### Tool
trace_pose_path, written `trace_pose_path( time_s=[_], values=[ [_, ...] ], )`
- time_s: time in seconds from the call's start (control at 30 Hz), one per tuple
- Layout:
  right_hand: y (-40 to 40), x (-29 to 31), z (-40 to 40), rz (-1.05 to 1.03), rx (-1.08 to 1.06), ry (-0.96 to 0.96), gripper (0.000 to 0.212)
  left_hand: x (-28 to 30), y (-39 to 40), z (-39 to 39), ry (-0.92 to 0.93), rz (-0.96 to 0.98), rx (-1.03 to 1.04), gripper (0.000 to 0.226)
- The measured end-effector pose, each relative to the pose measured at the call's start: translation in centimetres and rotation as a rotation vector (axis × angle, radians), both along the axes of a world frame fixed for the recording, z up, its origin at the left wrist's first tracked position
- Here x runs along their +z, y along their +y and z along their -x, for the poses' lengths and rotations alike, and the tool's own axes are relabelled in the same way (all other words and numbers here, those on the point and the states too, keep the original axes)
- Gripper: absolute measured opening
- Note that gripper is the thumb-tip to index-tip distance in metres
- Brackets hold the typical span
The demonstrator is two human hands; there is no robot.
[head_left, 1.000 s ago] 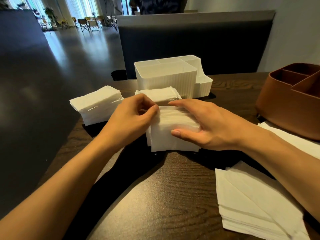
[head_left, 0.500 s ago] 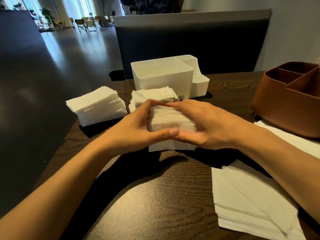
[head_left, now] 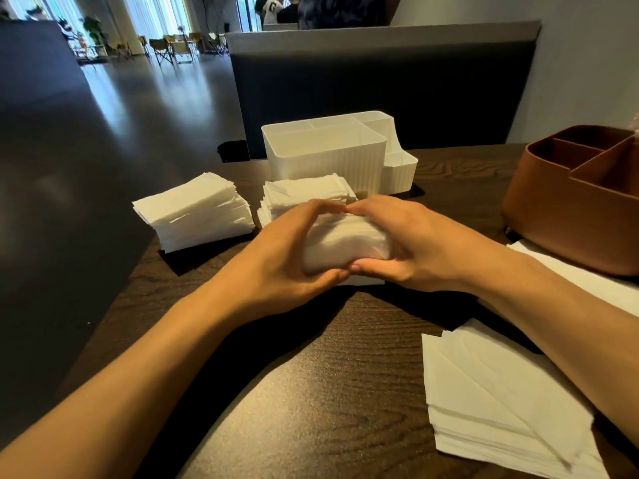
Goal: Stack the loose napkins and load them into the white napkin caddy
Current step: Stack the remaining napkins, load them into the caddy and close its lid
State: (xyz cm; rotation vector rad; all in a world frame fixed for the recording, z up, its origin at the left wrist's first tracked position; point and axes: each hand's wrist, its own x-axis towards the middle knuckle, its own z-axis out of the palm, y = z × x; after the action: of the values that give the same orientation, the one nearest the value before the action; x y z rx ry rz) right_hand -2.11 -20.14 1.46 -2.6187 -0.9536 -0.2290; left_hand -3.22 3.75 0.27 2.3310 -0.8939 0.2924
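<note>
Both hands are squeezing 1 stack of napkins from the sides on the tabletop. The left hand and right hand are each grasping it, fingertips meeting on top. The white caddy is sitting just behind.

A café — distant chairs and tables, table caddies.

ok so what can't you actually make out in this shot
- Head view: the sides of the napkin bundle are covered by the left hand and right hand.
- White caddy: its floor is hidden by its own front wall.
- Flat napkin pile: cut off by the bottom edge.
- Brown caddy: cut off at the right edge.
</note>
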Motion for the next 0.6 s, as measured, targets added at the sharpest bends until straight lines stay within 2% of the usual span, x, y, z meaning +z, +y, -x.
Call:
trace_pose_path(
  time_s=[0.17, 0.3, 0.4, 0.5, 0.6],
  values=[
    [-0.03, 0.18, -0.20, -0.037, 0.030, -0.023, 0.068, -0.25, -0.16, -0.25, -0.084, -0.013, 0.041, 0.072],
    [0.25, -0.20, -0.24, -0.108, -0.003, 0.071, 0.078, -0.18, -0.42, 0.18, 0.073, 0.140, 0.077, 0.083],
    [0.13, -0.33, -0.34, -0.276, -0.065, 0.240, 0.083, -0.05, -0.80, 0.53, 0.155, 0.237, 0.118, 0.078],
    [-0.23, -0.56, -0.45, -0.421, -0.100, 0.366, 0.076, -0.12, -0.74, 0.54, 0.238, 0.323, 0.163, 0.068],
    [-0.06, -0.81, -0.29, -0.426, -0.087, 0.435, 0.070, -0.39, -0.95, 0.63, 0.293, 0.327, 0.172, 0.066]
  ],
)
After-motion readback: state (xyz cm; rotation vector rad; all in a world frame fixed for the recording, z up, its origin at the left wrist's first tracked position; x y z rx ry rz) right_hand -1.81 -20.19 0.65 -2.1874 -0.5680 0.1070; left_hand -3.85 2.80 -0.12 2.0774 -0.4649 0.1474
